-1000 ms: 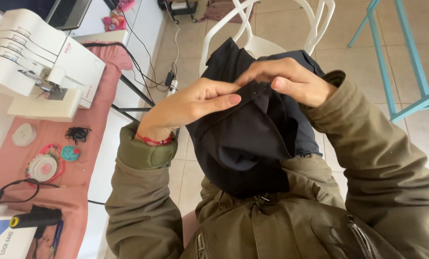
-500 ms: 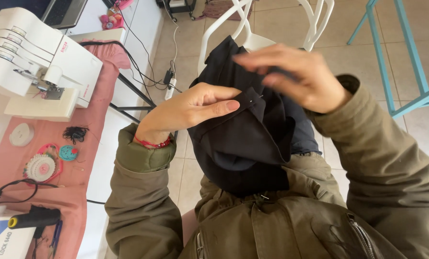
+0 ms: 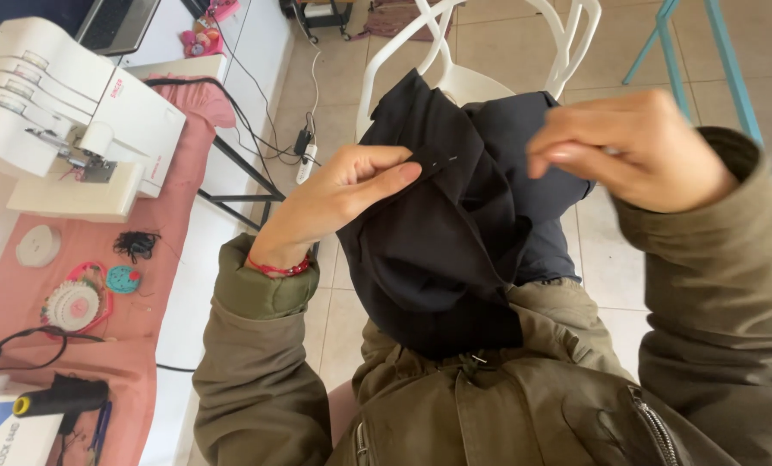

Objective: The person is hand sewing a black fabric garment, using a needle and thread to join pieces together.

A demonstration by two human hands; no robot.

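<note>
A dark navy piece of fabric (image 3: 437, 250) hangs bunched over my lap. My left hand (image 3: 343, 194) pinches a folded edge of it between thumb and fingers, where a thin pin shows in the cloth. My right hand (image 3: 636, 151) is raised to the right of the fabric, blurred, its fingers curled together and off the cloth; I cannot tell whether anything small is between the fingertips. Both arms wear olive green jacket sleeves, and a red bracelet circles the left wrist.
A white overlock sewing machine (image 3: 66, 112) stands on a pink cloth (image 3: 75, 345) at the left, with a round pin wheel (image 3: 75, 304), a black thread clump and a black spool (image 3: 58, 399). A white chair (image 3: 481, 52) and cables (image 3: 304, 142) lie ahead on the tiled floor.
My right hand has lifted off the fabric and drawn away to the right. My left hand keeps its pinch on the folded edge.
</note>
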